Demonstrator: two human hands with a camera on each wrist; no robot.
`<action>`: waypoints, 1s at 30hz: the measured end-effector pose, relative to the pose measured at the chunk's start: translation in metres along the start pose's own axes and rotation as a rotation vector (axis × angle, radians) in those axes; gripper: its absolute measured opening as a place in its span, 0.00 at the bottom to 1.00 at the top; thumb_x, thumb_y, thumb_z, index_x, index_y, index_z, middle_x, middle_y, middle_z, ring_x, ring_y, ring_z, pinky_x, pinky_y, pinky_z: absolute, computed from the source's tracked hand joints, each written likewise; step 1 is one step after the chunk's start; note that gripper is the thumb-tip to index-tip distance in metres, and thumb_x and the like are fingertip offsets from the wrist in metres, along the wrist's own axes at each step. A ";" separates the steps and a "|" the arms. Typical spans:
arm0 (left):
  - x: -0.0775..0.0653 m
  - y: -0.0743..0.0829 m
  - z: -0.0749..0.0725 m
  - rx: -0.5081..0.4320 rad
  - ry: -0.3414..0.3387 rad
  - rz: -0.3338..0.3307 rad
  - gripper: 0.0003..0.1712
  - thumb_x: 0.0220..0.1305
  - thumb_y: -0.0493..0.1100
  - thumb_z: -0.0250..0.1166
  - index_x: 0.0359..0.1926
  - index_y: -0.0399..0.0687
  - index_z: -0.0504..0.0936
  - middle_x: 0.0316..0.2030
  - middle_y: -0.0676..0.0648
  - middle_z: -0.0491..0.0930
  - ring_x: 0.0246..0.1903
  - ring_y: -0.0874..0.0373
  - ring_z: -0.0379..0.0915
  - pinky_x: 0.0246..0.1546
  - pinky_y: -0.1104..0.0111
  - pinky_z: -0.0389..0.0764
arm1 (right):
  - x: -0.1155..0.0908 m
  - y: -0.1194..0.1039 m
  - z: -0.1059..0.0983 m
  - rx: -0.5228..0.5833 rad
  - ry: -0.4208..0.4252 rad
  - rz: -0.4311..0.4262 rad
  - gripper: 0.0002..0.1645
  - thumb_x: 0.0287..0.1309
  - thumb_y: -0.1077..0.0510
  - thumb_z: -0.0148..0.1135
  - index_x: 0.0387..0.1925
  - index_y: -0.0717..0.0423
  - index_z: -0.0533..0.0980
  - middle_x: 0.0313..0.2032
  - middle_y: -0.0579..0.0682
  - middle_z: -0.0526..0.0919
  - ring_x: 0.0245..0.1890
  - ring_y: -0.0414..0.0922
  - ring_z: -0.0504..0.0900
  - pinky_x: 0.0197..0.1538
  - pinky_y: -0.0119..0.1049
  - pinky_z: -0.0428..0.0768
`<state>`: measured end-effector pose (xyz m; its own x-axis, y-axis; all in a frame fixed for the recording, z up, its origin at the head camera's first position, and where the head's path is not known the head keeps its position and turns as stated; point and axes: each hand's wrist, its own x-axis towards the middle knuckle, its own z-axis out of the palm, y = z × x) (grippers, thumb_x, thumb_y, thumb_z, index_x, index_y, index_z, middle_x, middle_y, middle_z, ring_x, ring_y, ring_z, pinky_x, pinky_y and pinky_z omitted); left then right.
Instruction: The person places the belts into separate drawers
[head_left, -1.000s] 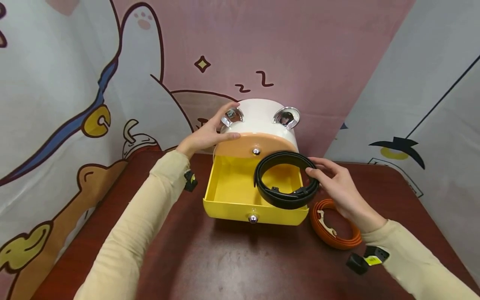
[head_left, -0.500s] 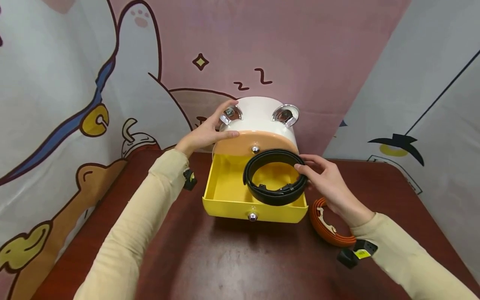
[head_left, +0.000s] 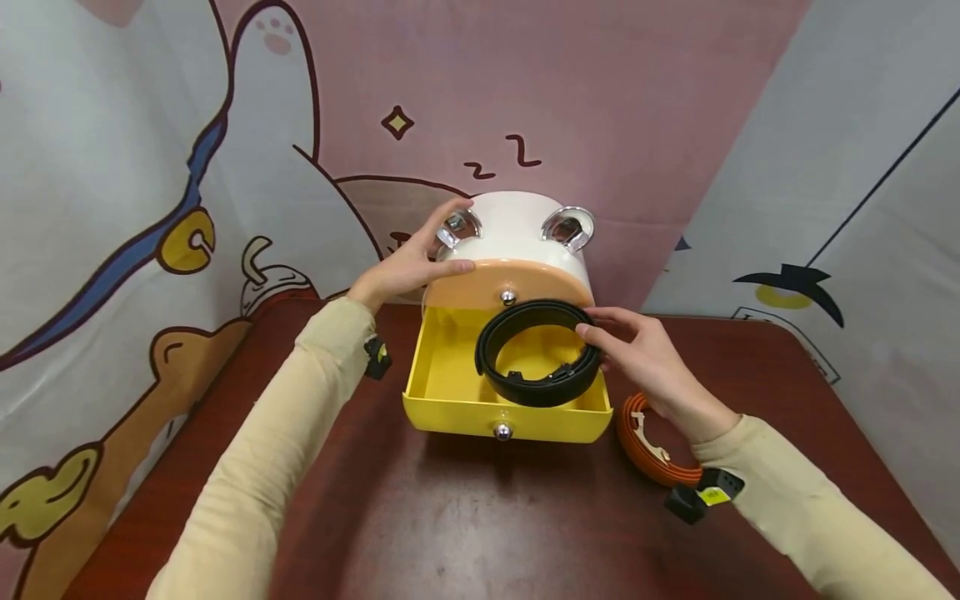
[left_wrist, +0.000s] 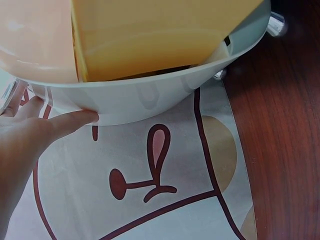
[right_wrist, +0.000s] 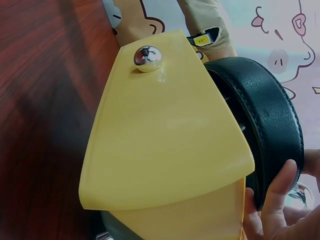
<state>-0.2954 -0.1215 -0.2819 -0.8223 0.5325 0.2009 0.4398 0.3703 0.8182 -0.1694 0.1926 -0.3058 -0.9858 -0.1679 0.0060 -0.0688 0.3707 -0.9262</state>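
A white storage box [head_left: 517,225] with shiny silver ears and an orange upper drawer [head_left: 483,285] stands at the back of the table. Its yellow lower drawer [head_left: 450,418] is pulled out. My left hand [head_left: 408,265] rests on the box's upper left corner, thumb and index finger spread around the silver ear [head_left: 459,225]. With thumb and fingers, my right hand [head_left: 648,362] pinches a coiled black belt [head_left: 536,393] by its right side. The coil hangs tilted over the drawer's right part. In the right wrist view the black belt [right_wrist: 275,117] shows behind the drawer front [right_wrist: 165,135].
A coiled orange belt [head_left: 648,458] with a pale buckle lies on the dark red table [head_left: 465,525], right of the drawer and partly behind my right wrist. Cartoon-printed fabric [head_left: 622,100] stands behind and on both sides.
My right hand has moved left with the black belt, bringing it farther over the yellow drawer. The left hand stays at the box's corner. The view has shifted slightly.
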 end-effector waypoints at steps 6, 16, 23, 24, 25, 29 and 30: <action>0.000 0.000 0.001 0.016 0.012 0.006 0.47 0.62 0.51 0.67 0.72 0.78 0.47 0.72 0.60 0.46 0.55 0.42 0.66 0.55 0.47 0.66 | 0.004 -0.003 0.000 -0.037 -0.040 0.023 0.36 0.65 0.44 0.60 0.66 0.60 0.67 0.54 0.63 0.75 0.36 0.43 0.79 0.39 0.35 0.79; 0.000 -0.004 -0.001 0.027 0.011 0.007 0.47 0.62 0.51 0.67 0.72 0.78 0.47 0.71 0.55 0.49 0.50 0.44 0.70 0.53 0.49 0.68 | 0.012 -0.007 0.005 -0.071 -0.143 -0.011 0.34 0.63 0.48 0.62 0.66 0.56 0.68 0.54 0.62 0.75 0.45 0.51 0.74 0.43 0.39 0.76; 0.000 -0.004 0.000 0.021 0.016 0.021 0.48 0.61 0.52 0.68 0.73 0.77 0.47 0.71 0.58 0.48 0.49 0.45 0.71 0.51 0.50 0.70 | 0.015 -0.001 0.011 -0.116 -0.345 -0.186 0.40 0.62 0.53 0.65 0.72 0.50 0.59 0.66 0.58 0.63 0.60 0.58 0.69 0.53 0.52 0.73; 0.000 -0.004 0.000 0.021 0.015 0.025 0.48 0.61 0.51 0.68 0.73 0.76 0.47 0.71 0.59 0.47 0.49 0.45 0.71 0.51 0.50 0.70 | 0.015 0.000 0.012 -0.135 -0.360 -0.200 0.40 0.61 0.54 0.66 0.71 0.52 0.61 0.65 0.58 0.64 0.59 0.57 0.71 0.52 0.50 0.74; 0.000 -0.004 0.000 0.025 0.015 0.027 0.48 0.62 0.51 0.68 0.73 0.75 0.47 0.71 0.59 0.47 0.49 0.45 0.71 0.51 0.51 0.70 | 0.015 0.000 0.013 -0.148 -0.372 -0.212 0.41 0.59 0.54 0.68 0.70 0.54 0.62 0.64 0.58 0.66 0.56 0.57 0.73 0.51 0.48 0.75; 0.002 -0.004 0.001 0.012 0.007 0.031 0.48 0.62 0.50 0.67 0.73 0.75 0.47 0.71 0.57 0.49 0.46 0.46 0.72 0.49 0.52 0.71 | 0.015 0.002 0.016 -0.184 -0.383 -0.233 0.42 0.54 0.58 0.72 0.68 0.59 0.64 0.60 0.60 0.70 0.49 0.56 0.76 0.43 0.43 0.77; 0.002 -0.004 0.001 0.009 0.007 0.030 0.47 0.62 0.50 0.67 0.73 0.76 0.47 0.71 0.57 0.50 0.46 0.46 0.72 0.49 0.52 0.71 | 0.015 0.002 0.016 -0.182 -0.379 -0.240 0.42 0.53 0.59 0.72 0.68 0.60 0.64 0.60 0.60 0.70 0.48 0.56 0.77 0.43 0.43 0.78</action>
<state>-0.2983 -0.1215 -0.2850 -0.8110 0.5383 0.2290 0.4676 0.3613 0.8067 -0.1822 0.1758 -0.3139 -0.8155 -0.5772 0.0422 -0.3468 0.4290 -0.8341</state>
